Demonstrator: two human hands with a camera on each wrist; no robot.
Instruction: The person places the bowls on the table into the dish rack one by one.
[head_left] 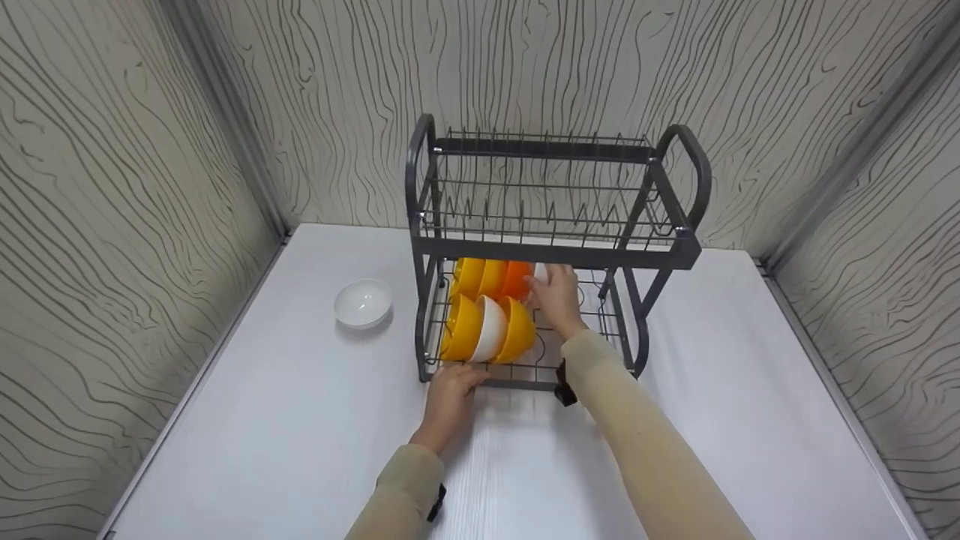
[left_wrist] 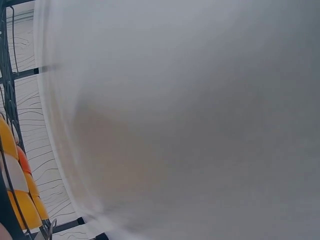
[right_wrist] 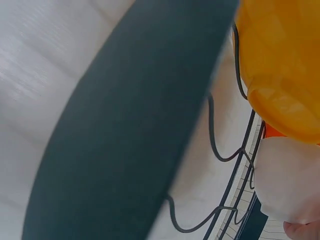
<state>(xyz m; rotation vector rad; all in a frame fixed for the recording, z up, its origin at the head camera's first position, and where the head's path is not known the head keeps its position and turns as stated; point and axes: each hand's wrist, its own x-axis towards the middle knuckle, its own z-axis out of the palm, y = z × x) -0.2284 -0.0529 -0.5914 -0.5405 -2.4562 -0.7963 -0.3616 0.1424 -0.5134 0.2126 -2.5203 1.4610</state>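
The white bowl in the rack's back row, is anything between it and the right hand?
Nothing visible: the right hand already reaches under the grey metal dish rack's upper tier, fingers on the white bowl beside the orange bowl.

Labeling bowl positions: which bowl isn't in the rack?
The white bowl sitting alone, mouth up, on the table, left of the rack. All other bowls stand on edge in the rack's lower tier.

Off around 9 o'clock from the rack there's a lone white bowl (head_left: 363,303) sitting upright on the white table (head_left: 750,390). Wavy wood-grain wall panels (head_left: 112,187) box it in.
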